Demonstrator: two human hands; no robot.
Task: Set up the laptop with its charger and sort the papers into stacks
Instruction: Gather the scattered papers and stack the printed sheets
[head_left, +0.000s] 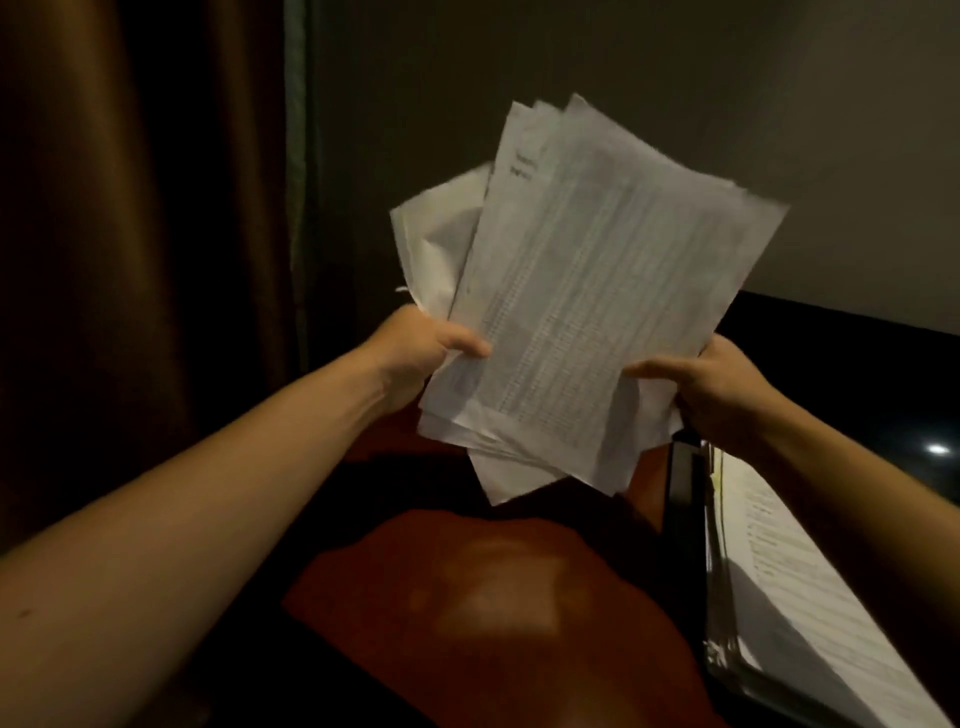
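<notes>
Nearest, a reddish table (415, 597) with a filed stack (779, 571) at your right. Above it, your left hand (421, 348) and right hand (722, 384) each pinch a lower corner of a ragged sheaf of papers (587, 291), thumbs in front. Tap its bottom edge on the table to square it first.
</notes>
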